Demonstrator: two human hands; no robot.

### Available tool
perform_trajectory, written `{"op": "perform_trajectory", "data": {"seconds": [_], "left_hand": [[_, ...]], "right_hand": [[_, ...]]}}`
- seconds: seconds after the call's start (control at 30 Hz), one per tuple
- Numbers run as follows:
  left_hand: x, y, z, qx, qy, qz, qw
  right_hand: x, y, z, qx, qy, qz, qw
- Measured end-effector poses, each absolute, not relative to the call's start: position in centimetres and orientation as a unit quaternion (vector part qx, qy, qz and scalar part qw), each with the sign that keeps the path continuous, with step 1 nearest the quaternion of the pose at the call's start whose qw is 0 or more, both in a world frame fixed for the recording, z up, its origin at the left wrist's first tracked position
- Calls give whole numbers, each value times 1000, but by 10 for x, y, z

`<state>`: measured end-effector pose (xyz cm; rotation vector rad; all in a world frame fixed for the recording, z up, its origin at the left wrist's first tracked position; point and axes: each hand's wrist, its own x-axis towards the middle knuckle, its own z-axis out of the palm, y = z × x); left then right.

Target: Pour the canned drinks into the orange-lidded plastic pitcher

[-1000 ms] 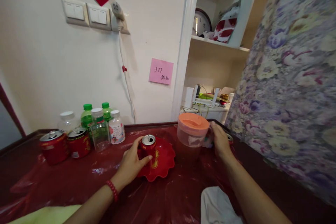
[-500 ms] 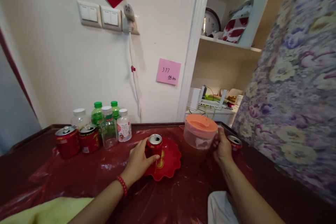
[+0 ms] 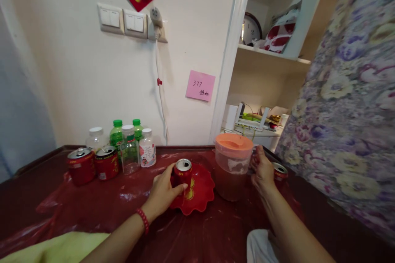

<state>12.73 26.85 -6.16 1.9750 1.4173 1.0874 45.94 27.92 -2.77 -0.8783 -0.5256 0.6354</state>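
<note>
The left hand [image 3: 163,191] has its fingers [image 3: 178,189] wrapped around a small red can [image 3: 182,174], thumb across the front and the other fingers behind, so the can stands upright in the grip with its opened top showing. The can sits on the near left part of a red scalloped plate [image 3: 199,193] lying on the counter [image 3: 92,209], which is covered in glossy red film. The right hand [image 3: 262,168] is closed on the handle side of a clear pitcher [image 3: 232,168] with an orange lid, just right of the plate; the handle itself is hidden behind the hand, so the exact grip is hard to tell. Another red can [image 3: 280,170] stands just beyond that hand. Two more cans [image 3: 92,165] and several bottles [image 3: 129,148] stand well to the left by the wall.
</note>
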Motion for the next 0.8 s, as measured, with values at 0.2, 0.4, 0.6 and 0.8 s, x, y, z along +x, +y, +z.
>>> {"op": "perform_trajectory", "data": {"seconds": [0.2, 0.4, 0.6, 0.8], "left_hand": [[128, 268, -62, 713, 515, 415, 232], [127, 267, -65, 703, 519, 426, 234], [124, 271, -75, 705, 513, 441, 215], [122, 268, -61, 699, 514, 442, 226]], "right_hand": [[462, 281, 2, -403, -261, 284, 830], [455, 277, 20, -396, -263, 276, 836], [447, 265, 27, -392, -263, 272, 838], [441, 257, 33, -413, -268, 278, 825]]}}
